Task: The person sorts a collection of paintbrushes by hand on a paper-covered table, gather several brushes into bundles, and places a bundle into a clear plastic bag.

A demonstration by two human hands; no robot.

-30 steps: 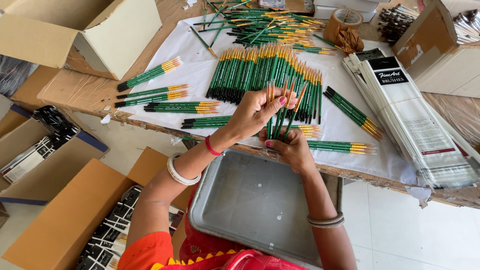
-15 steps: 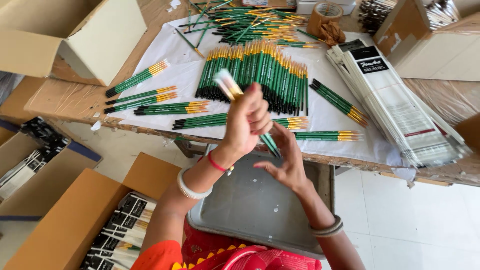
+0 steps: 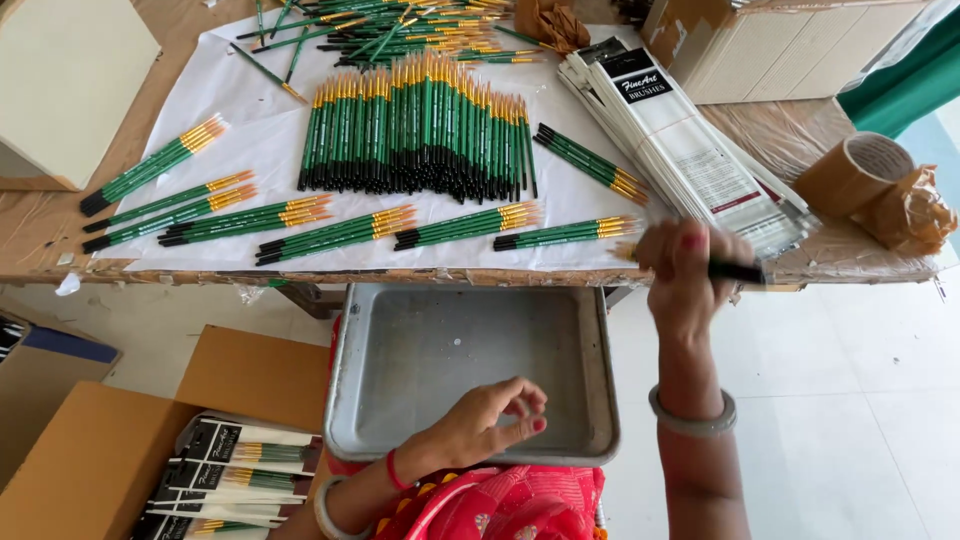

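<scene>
White paper covers the worktable, brushes sorted in sets. Right hand has swung out from the green pile, fist blurred around a few brushes; left hand dropped over the metal tray, fingers loosely curled, empty.

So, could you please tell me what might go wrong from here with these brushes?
1. The right hand holds a blurred bunch of brushes out past the table edge; one could slip to the floor.
2. The small brush sets lie close to that edge and a sleeve might sweep them into the metal tray.
3. The left hand hovers empty over the tray, so it cannot steady the bunch.
</scene>
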